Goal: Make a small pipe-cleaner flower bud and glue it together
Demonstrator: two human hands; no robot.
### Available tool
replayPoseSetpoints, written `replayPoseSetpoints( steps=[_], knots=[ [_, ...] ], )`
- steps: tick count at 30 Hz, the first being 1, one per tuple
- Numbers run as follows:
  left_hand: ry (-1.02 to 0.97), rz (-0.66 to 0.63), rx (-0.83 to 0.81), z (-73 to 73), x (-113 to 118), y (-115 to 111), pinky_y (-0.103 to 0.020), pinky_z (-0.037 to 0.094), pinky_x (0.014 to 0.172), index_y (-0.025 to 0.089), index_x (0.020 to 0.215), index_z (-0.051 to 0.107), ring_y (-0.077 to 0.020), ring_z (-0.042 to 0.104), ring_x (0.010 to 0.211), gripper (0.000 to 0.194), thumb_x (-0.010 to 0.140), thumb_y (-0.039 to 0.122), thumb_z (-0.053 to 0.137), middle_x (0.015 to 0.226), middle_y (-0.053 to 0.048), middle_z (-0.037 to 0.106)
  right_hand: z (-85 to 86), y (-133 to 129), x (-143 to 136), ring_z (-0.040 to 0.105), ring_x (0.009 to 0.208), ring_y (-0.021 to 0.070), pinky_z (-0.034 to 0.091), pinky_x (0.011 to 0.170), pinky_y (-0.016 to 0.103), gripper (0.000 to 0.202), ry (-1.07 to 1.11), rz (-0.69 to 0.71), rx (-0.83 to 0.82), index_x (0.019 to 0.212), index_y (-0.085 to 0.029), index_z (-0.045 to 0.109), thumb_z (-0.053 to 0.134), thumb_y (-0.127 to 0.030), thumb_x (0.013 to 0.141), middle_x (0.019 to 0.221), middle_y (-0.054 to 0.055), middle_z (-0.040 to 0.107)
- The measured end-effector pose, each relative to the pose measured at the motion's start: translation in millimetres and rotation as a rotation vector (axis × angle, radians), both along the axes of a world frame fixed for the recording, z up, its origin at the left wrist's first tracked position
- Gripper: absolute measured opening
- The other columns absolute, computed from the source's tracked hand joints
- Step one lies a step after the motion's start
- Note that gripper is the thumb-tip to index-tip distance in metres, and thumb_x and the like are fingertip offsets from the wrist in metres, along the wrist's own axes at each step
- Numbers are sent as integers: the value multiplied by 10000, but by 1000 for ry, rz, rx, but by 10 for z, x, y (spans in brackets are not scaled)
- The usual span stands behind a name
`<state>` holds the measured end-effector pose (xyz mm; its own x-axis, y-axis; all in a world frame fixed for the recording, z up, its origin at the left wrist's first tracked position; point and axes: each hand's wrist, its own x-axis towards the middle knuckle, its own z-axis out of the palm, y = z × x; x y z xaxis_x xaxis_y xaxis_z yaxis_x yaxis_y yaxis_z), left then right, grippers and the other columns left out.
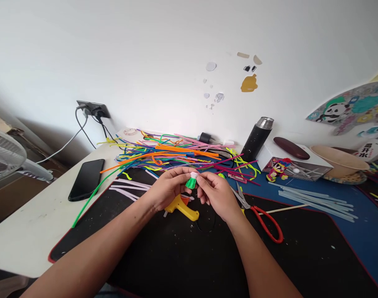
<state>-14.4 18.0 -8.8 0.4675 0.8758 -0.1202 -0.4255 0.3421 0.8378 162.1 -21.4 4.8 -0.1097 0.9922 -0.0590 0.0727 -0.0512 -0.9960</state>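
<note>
Between my two hands is a small pipe-cleaner piece (191,182), green and flared below with a pale white-pink band on top. My left hand (168,187) pinches it from the left, fingers curled. From the other side, the thumb and fingertips of my right hand (217,193) close on its pale top. Just beneath the hands, a yellow hot glue gun (188,211) lies on the black mat (176,256), partly covered by my left hand. Red-handled scissors (271,227) rest to the right of my right hand, blades pointing away.
Many coloured pipe cleaners (189,154) are heaped along the wall. A phone (86,179) lies at left, near a fan (9,155). A black flask (257,138), a pipe-cleaner figure (278,170), a white box (319,169) and translucent glue sticks (319,201) occupy the right.
</note>
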Motion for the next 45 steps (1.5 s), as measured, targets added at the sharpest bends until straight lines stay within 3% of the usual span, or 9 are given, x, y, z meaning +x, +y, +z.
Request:
replayPoseSetpoints(
  steps=[10, 17, 25, 45],
  knots=[
    [-82, -66, -119, -3, -12, -7, -190, 625, 597, 119, 1030, 791, -135, 719, 660, 243, 818, 215, 861, 845, -84, 752, -17, 5, -6, 550, 460, 110, 363, 422, 218, 501, 48, 4, -13, 858, -203, 647, 714, -700, 854, 606, -33, 614],
    [-103, 8, -73, 34, 9, 2, -179, 614, 574, 116, 993, 795, -116, 685, 675, 267, 780, 239, 898, 863, -56, 740, -22, 5, -17, 549, 480, 125, 378, 445, 238, 424, 10, -1, 20, 975, -203, 687, 700, -616, 877, 619, -37, 609],
    [-38, 40, -30, 32, 16, -18, -206, 617, 586, 118, 984, 794, -124, 671, 698, 266, 781, 257, 894, 869, -53, 725, -81, 9, -13, 535, 490, 134, 440, 495, 266, 312, -90, -91, 149, 964, -205, 689, 672, -514, 926, 622, -33, 599],
    [-26, 44, -41, 8, 35, -29, -248, 644, 613, 125, 974, 792, -147, 702, 686, 226, 792, 243, 858, 861, -59, 736, -124, -2, -13, 588, 537, 172, 472, 524, 291, 360, -204, -95, 198, 953, -236, 681, 644, -593, 973, 648, -15, 629]
  ],
)
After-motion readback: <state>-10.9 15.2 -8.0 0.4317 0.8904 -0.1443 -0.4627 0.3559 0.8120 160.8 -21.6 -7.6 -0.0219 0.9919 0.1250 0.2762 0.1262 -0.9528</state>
